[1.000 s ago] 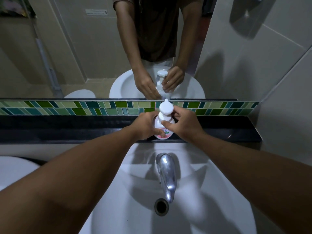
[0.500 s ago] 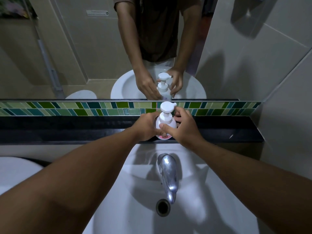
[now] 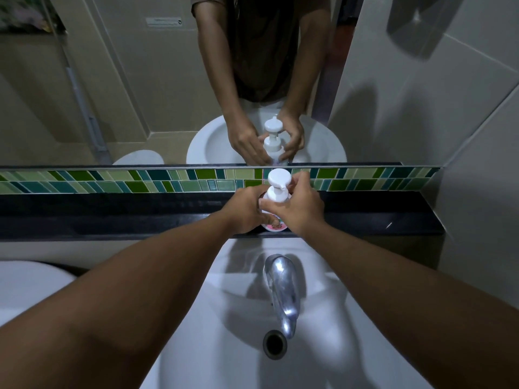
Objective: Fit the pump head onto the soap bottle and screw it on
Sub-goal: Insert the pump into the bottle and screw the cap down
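Note:
A small white soap bottle (image 3: 276,226) with a pink label stands upright on the black ledge (image 3: 140,217) behind the sink. The white pump head (image 3: 278,182) sits on the bottle's neck, its round top just under the mirror's lower edge. My left hand (image 3: 247,210) wraps the bottle's body from the left. My right hand (image 3: 297,204) grips the pump head's collar from the right, thumb across the front. Both hands hide most of the bottle.
A chrome faucet (image 3: 282,290) juts over the white basin (image 3: 238,332), with the drain hole (image 3: 274,342) below it. A green mosaic tile strip (image 3: 112,181) and the mirror (image 3: 140,94) back the ledge. A tiled wall (image 3: 449,108) closes the right side.
The pump head has turned on the bottle: its nozzle pointed away, then right, and the round top now faces me. My right hand's fingers shifted round the collar; my left hand stayed.

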`<action>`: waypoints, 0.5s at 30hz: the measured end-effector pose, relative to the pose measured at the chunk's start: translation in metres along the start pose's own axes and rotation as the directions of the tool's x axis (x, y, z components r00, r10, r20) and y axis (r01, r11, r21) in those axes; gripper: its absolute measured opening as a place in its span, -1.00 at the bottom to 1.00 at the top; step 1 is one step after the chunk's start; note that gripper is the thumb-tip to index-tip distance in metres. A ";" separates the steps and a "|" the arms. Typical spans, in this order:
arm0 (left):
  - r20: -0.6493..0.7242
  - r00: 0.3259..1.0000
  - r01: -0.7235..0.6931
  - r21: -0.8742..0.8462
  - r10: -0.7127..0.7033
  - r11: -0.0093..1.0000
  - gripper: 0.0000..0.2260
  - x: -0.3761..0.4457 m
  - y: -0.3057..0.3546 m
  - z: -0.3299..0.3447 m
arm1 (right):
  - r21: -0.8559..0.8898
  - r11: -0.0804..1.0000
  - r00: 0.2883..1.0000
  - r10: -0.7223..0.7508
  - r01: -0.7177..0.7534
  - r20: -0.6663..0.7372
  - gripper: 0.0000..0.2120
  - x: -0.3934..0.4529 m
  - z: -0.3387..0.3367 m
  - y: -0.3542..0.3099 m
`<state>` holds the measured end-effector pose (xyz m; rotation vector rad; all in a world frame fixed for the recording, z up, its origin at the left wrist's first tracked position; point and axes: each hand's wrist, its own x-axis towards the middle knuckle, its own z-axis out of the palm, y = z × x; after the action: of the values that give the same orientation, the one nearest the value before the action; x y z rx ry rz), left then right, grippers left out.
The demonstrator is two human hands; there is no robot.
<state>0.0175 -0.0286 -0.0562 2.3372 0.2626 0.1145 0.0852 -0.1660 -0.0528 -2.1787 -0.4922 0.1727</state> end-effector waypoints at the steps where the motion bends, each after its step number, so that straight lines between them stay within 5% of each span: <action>1: 0.006 1.000 0.002 -0.008 -0.002 1.000 -0.49 0.000 0.000 0.000 | 0.025 1.000 1.000 -0.002 0.002 0.023 -0.16 0.000 -0.001 0.001; 4: 0.015 1.000 0.010 -0.027 -0.009 1.000 -0.47 0.000 0.000 0.000 | 0.100 0.995 0.991 -0.032 0.019 0.133 -0.05 0.002 -0.014 0.012; 9: 0.010 0.999 0.035 -0.023 -0.035 0.999 -0.44 0.000 0.002 -0.001 | 0.128 0.991 0.915 -0.097 0.050 0.392 -0.37 0.009 -0.038 0.011; 12: 0.014 0.999 0.047 -0.025 -0.047 0.999 -0.45 0.000 0.003 0.000 | 0.065 0.997 0.912 -0.072 0.050 0.403 -0.40 0.011 -0.033 0.011; 15: 0.013 0.998 0.060 -0.026 -0.060 0.998 -0.48 -0.001 0.004 0.000 | 0.024 1.000 0.965 -0.016 0.010 0.262 -0.47 0.006 -0.024 0.000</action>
<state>0.0174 -0.0314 -0.0535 2.3011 0.3230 0.0743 0.0975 -0.1814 -0.0374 -2.1405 -0.6499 0.4621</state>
